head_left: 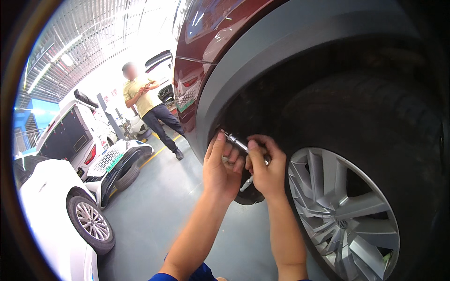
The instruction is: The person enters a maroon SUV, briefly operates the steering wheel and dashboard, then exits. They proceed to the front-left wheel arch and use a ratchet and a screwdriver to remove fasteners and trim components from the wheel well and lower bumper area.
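So there's a white car (49,201) far left, then the left hand (221,175) pinching the tip of a silver socket tool (238,142) by the wheel arch trim (212,105); right hand (266,165) fingers grip its back end, beside an alloy wheel (330,201).

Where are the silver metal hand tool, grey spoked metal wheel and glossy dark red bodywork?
Silver metal hand tool (238,142), head view: its shaft.
Grey spoked metal wheel (342,224), head view: its hub.
Glossy dark red bodywork (206,48), head view: its painted panel.
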`<state>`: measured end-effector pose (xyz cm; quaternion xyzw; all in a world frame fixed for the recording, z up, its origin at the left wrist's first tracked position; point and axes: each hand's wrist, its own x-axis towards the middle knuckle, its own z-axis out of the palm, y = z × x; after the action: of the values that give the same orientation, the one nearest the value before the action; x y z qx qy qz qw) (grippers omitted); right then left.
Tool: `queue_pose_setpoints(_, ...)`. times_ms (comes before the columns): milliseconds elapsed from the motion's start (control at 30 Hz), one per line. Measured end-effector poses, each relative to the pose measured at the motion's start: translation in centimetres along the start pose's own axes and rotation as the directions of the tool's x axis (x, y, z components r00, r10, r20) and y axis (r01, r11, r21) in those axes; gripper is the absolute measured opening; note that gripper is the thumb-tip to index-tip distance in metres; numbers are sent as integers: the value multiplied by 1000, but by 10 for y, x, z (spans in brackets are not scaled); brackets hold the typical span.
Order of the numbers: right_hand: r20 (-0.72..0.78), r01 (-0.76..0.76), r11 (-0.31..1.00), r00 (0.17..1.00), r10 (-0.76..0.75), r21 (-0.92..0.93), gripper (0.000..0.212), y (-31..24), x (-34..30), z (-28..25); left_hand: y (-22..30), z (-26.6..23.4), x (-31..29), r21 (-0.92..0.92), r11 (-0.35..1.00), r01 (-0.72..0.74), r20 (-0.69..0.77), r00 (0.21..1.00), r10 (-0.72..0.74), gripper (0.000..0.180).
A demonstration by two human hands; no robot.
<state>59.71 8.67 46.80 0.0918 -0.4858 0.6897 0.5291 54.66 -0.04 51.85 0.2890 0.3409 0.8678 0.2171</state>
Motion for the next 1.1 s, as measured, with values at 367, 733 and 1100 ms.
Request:
queue_pose_setpoints(367, 185, 538, 653, 827, -530, -534, 26, 0, 0, 1, -25, -1, 28, -257, 960, -111, -25, 994, 108, 22)
queue_pose_setpoints(733, -620, 36, 994, 779, -93, -103, 23, -7, -91, -17, -34, 8, 10, -395, 918, 30, 90, 996, 7, 22)
queue_pose_setpoints(1100, -823, -519, 842, 536, 189, -145, 14, 160, -95, -95, -33, -190, -84, -354, 875, 329, -627, 611, -483, 14)
